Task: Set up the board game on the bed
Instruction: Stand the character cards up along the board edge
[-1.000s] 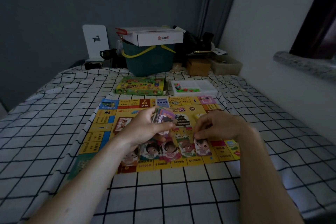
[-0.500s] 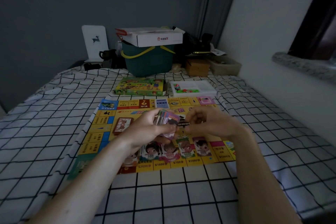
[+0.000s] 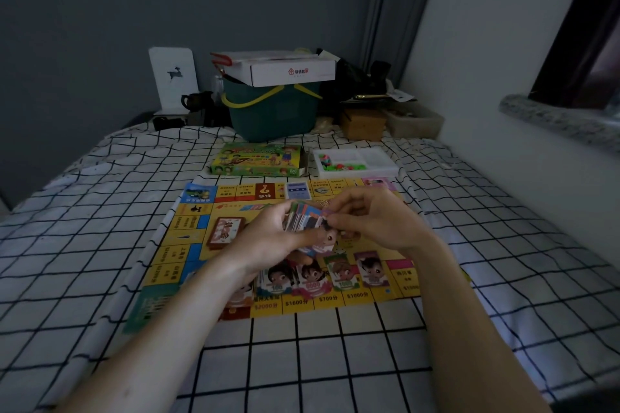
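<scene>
A yellow game board (image 3: 188, 245) lies flat on the checked bedsheet (image 3: 84, 245). My left hand (image 3: 268, 238) grips a stack of colourful cards (image 3: 307, 221) above the board's middle. My right hand (image 3: 379, 221) pinches the top card of that stack at its right edge. Several character cards (image 3: 342, 273) lie in a row along the board's near edge. A brown card deck (image 3: 224, 231) sits on the board's left part. The green game box (image 3: 258, 161) and a white tray of small coloured pieces (image 3: 355, 163) rest beyond the board.
At the bed's far end stand a dark green basket (image 3: 271, 114) with a white carton (image 3: 288, 69) on top, a white deer bookend (image 3: 172, 77), a brown box (image 3: 364, 124) and a clear container (image 3: 416, 122). A wall and window ledge (image 3: 557, 121) run along the right.
My right hand rose from the row of cards on the board's near edge and came to the stack in my left hand, where it now pinches the top card.
</scene>
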